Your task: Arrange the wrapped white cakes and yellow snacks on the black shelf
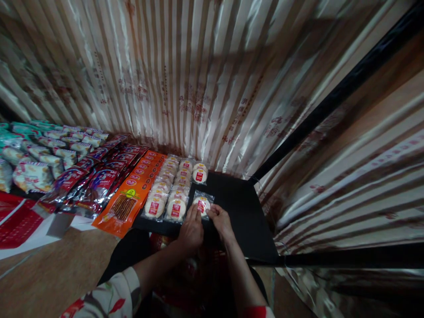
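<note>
Round white cracker packet [202,203], clear-wrapped with a red label, lies at the near edge of the black shelf [243,210], under the person's two hands. The left hand [192,227] lays its fingers, held close together, on the near left part of the wrapper; whether its thumb grips from the other side I cannot tell. The right hand [220,221] has thumb and fingertips bent at the packet's right edge, touching it; I cannot tell whether they pinch it. The hands are just beside each other, with the packet between their fingertips.

Straight beyond it, at the far edge, lies a single matching packet [199,173], a gap of bare shelf between the two. Just to the left run two overlapping rows of like packets, the nearer row [176,208] and the outer row [154,206], both stretching from near to far. Left of these is an orange snack bag [141,179] with brown sticks showing through a window, then dark red glossy bags [104,176], then white snack bags [35,176] and, farther left, green bags [23,129]. A pleated, printed curtain [198,66] hangs behind, and a black pole [331,104] slants up at the right.
</note>
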Demonstrator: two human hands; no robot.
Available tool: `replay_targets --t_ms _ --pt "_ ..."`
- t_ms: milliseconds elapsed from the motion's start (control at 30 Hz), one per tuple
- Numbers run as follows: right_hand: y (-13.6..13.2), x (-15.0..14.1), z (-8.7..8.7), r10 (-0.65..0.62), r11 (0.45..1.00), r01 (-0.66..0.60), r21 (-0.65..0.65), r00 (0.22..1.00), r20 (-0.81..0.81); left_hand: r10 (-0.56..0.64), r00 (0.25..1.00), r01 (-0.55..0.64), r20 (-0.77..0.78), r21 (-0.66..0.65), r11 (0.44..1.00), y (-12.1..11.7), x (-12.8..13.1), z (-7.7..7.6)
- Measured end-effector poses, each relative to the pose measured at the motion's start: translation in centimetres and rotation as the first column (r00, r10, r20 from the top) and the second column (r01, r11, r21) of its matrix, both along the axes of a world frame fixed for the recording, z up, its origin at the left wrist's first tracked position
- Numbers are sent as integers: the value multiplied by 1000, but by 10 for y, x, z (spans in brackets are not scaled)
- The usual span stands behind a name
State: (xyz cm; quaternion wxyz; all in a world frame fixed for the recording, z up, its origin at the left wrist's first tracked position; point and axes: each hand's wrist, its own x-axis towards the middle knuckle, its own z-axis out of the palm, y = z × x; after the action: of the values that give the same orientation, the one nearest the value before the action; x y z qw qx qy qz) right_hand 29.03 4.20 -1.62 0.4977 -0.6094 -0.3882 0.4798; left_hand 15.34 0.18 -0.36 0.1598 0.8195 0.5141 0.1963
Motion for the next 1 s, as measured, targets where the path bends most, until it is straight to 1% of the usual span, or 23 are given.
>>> replay_targets --t_ms 133,267,367,500,667,767,867,1000 --pt "15 0 -2 -70 997 68 39 995 64 52 999 -52 10 -16 999 11 8 6" --pt "31 -4 -2 -132 990 130 55 991 36 104 994 -103 23 -35 994 23 14 10" --pt "42 -7 -3 -170 984 168 66 985 23 117 993 -116 23 -53 992 34 18 11" --pt "56 -6 -6 -179 980 172 98 982 66 140 989 -138 49 -48 989 49 25 10" --pt "74 -4 -10 -162 982 137 130 964 211 156 983 -153 98 -37 987 68 32 2" --pt "84 -4 -12 -172 981 139 137 947 271 154 980 -151 122 -37 988 78 34 -2" --pt "92 -6 -12 -183 980 149 132 939 292 169 979 -164 111 -50 985 85 35 -3" --pt "101 -7 -12 -178 981 147 128 942 285 186 980 -180 76 -75 981 92 36 0"
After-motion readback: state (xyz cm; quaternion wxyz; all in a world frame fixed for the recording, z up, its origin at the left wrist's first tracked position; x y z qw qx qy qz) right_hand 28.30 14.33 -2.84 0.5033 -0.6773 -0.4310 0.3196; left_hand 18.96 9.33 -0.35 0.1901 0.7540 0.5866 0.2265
